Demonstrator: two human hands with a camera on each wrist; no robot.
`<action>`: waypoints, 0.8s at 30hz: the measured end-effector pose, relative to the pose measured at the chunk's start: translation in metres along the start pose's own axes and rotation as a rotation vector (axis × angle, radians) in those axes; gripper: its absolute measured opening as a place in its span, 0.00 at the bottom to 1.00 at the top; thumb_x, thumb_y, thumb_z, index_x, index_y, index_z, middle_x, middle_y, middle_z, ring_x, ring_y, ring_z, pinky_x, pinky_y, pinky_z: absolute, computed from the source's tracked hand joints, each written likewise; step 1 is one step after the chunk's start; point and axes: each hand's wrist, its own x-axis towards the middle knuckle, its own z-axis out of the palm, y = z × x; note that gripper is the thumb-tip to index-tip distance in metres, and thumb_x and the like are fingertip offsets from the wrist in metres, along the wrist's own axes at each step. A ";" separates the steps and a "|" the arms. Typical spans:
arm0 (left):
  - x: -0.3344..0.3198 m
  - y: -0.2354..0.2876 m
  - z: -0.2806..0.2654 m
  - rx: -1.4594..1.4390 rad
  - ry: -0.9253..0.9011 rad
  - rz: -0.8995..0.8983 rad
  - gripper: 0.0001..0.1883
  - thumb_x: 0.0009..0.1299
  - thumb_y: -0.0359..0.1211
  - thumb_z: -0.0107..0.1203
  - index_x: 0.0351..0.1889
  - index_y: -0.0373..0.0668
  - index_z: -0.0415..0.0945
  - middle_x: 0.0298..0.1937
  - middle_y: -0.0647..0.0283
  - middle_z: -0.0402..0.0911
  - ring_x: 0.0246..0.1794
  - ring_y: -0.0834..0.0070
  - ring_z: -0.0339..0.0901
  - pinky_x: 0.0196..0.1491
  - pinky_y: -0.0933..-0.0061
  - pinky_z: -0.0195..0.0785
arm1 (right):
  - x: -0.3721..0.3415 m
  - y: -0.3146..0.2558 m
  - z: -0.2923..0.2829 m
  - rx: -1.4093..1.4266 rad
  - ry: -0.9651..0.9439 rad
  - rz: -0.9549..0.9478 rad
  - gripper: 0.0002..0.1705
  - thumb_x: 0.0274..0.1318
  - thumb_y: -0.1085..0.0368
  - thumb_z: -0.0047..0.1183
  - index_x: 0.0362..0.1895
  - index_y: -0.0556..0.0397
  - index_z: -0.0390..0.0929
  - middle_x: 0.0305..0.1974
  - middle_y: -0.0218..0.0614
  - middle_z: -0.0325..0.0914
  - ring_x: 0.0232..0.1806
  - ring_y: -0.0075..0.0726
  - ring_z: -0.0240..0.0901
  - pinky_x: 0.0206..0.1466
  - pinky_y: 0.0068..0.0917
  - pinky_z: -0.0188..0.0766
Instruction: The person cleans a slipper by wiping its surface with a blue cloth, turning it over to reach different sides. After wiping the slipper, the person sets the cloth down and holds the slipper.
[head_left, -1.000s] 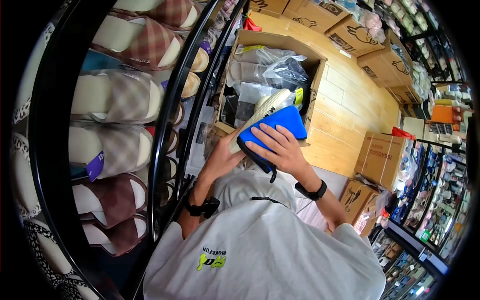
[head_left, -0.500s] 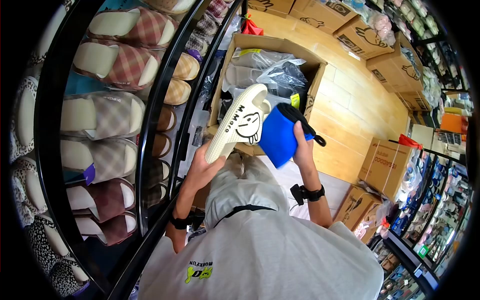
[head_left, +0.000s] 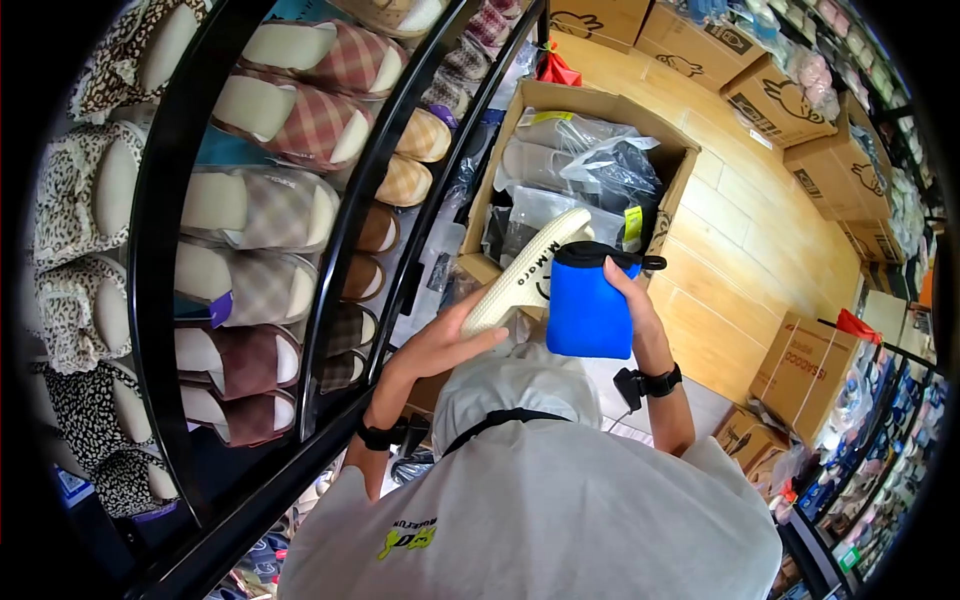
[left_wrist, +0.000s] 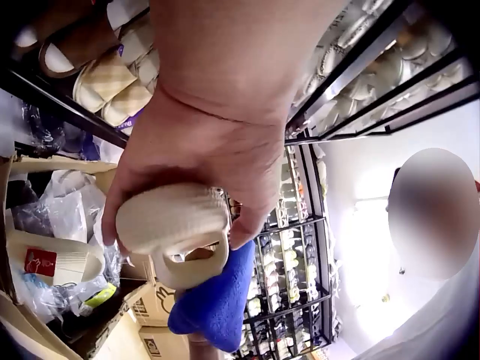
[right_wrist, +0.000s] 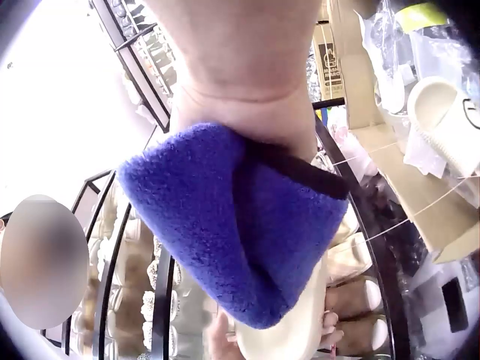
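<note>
My left hand [head_left: 445, 345] grips a cream slipper [head_left: 525, 275] by one end, with black lettering along its side. The left wrist view shows the thumb and fingers on either side of the slipper [left_wrist: 169, 221]. In my right hand [head_left: 642, 312] is a blue plush cleaning mitt [head_left: 590, 315] with a black cuff and a small black loop. The thumb lies on its near face and the other fingers are hidden by it. The mitt overlaps part of the slipper's side in the head view. Its fuzzy surface [right_wrist: 195, 217] fills the middle of the right wrist view.
An open carton [head_left: 685, 165] with plastic-wrapped slippers stands just ahead. In it lies another cream slipper [left_wrist: 64, 259] with a red tag. A black-framed rack [head_left: 330, 300] of slippers runs along the left. More cartons [head_left: 805, 370] line the wooden floor [head_left: 715, 270] on the right.
The right hand lay flat on the mitt against the slipper, then drew away, and now holds the mitt upright beside it. The slipper was turned to show its cartoon face and is now turned back.
</note>
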 end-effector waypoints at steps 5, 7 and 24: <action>0.021 -0.025 -0.011 -0.337 -0.218 -0.116 0.38 0.90 0.54 0.38 0.88 0.39 0.48 0.79 0.53 0.69 0.77 0.67 0.68 0.79 0.65 0.58 | -0.013 -0.011 0.014 -0.054 0.015 -0.032 0.32 0.73 0.45 0.63 0.67 0.56 0.78 0.54 0.37 0.86 0.51 0.30 0.85 0.54 0.31 0.83; 0.042 -0.026 -0.012 -0.647 -0.368 -0.148 0.40 0.88 0.64 0.34 0.85 0.44 0.56 0.72 0.58 0.75 0.66 0.74 0.76 0.68 0.68 0.70 | -0.011 -0.008 0.008 -0.049 -0.012 0.068 0.33 0.73 0.44 0.63 0.68 0.57 0.78 0.55 0.38 0.87 0.52 0.31 0.85 0.55 0.32 0.84; 0.098 -0.009 -0.013 -0.921 -0.250 -0.082 0.38 0.74 0.48 0.65 0.76 0.35 0.68 0.67 0.55 0.81 0.66 0.65 0.80 0.71 0.60 0.71 | -0.032 0.010 0.021 0.357 0.035 -0.331 0.36 0.79 0.40 0.51 0.74 0.57 0.74 0.63 0.45 0.83 0.57 0.36 0.85 0.61 0.38 0.84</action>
